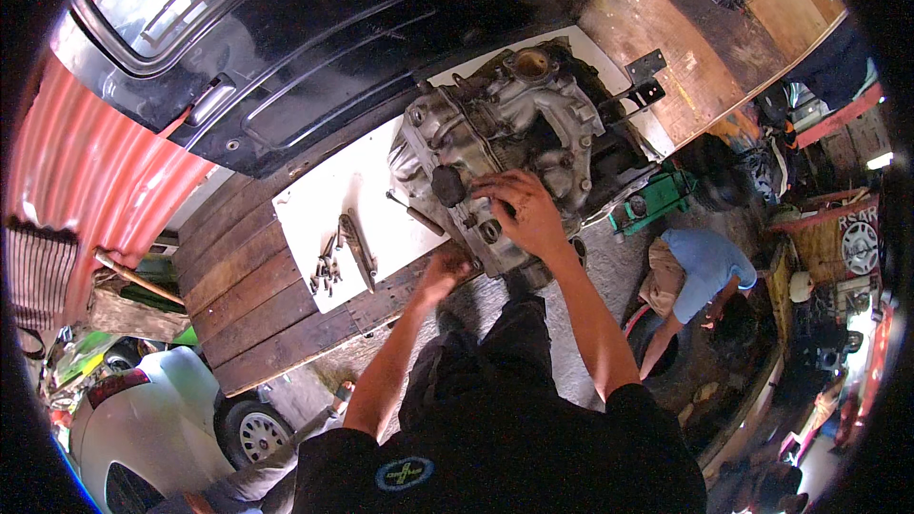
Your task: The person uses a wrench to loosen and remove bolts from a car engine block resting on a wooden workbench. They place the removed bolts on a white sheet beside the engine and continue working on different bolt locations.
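Note:
A greasy metal engine [562,114] lies on a white sheet [297,209] on the workbench. My right hand [522,207] rests over its near side, fingers spread and slightly bent, beside a dark round knob-like part [447,187]. I see nothing held in that hand. At the engine's lower left edge is my left hand [444,272], its fingers smeared and partly hidden, so its grip is unclear. Just beyond it lies a slim tool with a dark handle [425,221]. Farther left on the sheet are a long metal hand tool [358,252] and several loose bolts [328,266].
A black vehicle panel [324,67] stands behind the plank bench [238,295]. To the right, a person in a blue shirt [705,271] bends over a tyre near a green floor jack [657,202]. A pale car [152,419] is at lower left.

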